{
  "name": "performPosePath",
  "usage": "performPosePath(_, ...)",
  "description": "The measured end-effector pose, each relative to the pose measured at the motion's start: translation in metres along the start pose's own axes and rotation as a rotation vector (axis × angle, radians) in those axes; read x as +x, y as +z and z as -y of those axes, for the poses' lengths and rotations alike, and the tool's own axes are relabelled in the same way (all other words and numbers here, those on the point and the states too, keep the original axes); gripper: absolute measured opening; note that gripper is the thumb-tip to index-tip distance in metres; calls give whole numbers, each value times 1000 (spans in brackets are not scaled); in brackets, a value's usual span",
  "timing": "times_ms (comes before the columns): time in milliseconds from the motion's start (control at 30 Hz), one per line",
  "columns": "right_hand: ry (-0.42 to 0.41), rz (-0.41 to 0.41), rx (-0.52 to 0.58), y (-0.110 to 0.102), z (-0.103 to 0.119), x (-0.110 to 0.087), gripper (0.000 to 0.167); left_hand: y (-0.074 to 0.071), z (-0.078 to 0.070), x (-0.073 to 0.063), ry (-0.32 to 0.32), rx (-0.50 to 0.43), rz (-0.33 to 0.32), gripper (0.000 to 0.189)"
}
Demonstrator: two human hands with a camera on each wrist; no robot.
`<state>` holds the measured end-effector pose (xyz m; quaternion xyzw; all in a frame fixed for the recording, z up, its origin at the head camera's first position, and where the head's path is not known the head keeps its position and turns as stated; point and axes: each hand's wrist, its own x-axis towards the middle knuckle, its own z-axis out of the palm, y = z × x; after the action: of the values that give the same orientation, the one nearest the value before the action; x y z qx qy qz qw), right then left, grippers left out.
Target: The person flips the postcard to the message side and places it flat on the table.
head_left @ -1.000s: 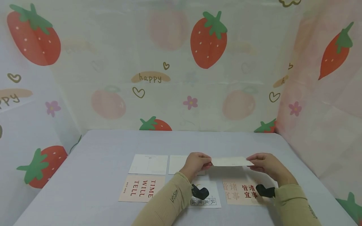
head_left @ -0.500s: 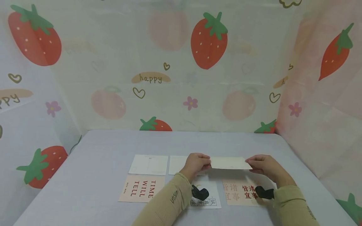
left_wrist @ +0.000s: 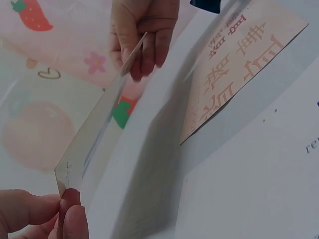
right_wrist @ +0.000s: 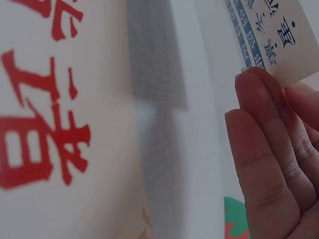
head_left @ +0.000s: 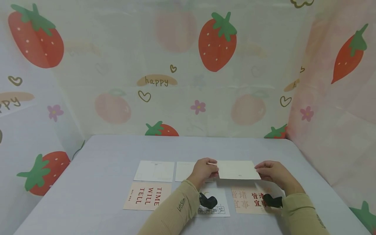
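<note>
While two hands bear its weight, the held card [head_left: 238,170] hangs above the tabletop [head_left: 73,195], right of centre, clear of the surface. Pale face with one small mark toward the head camera; blue print on the other face, by the right wrist view. Card tilted, exact angle hard to read.

Left hand [head_left: 204,171]: thumb and fingers clamped on the card's left edge. Right hand [head_left: 276,174]: thumb and fingertips pinching the right edge.

On the near side, toward the tabletop's right edge, lies the red-character card [head_left: 246,199], partly covered by a black mount [head_left: 272,200] at the right sleeve [head_left: 305,215]. Left of it, the boxed-character card [head_left: 221,199], half behind the left sleeve [head_left: 173,209]; then the TIME card [head_left: 151,195], nearest the left edge.

Closer to the far edge, two pale cards: the left one [head_left: 154,171] whole, the middle one [head_left: 183,170] partly hidden by the left hand. Past the far edge stands a strawberry backdrop [head_left: 264,49].

Judged from the layout, the step in hand is bringing the card, pale face up, to a third place in the farther row. Next move would call for levelling it, lowering both ends together beside the middle one without overlap, then loosening both pinches evenly.
</note>
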<state>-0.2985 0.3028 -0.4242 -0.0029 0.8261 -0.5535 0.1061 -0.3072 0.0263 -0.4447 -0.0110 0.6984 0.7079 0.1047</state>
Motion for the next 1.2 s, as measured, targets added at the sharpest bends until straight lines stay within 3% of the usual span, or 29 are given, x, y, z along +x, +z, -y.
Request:
performPosePath(267, 43, -47, -9, 3, -2, 4, 22, 0, 0, -1, 1, 0, -19, 27)
performPosePath(933, 41, -33, 8, 7, -1, 4, 18, -1, 2, 1, -5, 26, -94, 9)
performPosePath(1200, 50, -56, -51, 11, 1, 5, 18, 0, 1, -1, 11, 62, -109, 7)
